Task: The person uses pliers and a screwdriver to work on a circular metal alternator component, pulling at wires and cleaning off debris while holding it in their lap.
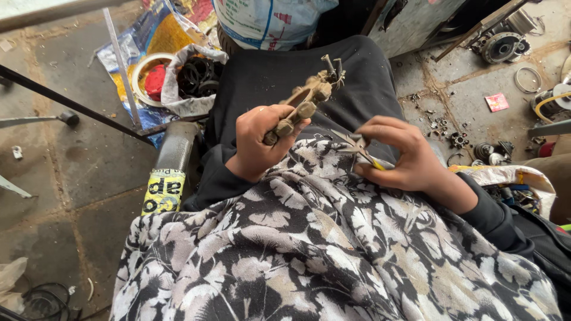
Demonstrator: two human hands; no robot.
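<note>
My left hand (257, 142) grips a long, dirty tan metal part (307, 98) with two prongs at its far end, held up over my lap. My right hand (399, 156) holds small pliers (358, 148) with a yellow handle, their pointed jaws aimed left toward the metal part without touching it. Both hands hover above my lap, which is covered by a black-and-white floral cloth (309, 249) and dark trousers (279, 74).
A plastic bag of black rubber rings (193, 80) and a roll of tape (148, 76) lie to the left on the floor. Scattered small metal parts (452, 139), a round motor housing (502, 46) and a white sack (262, 21) are ahead and right. A metal bar (71, 104) crosses left.
</note>
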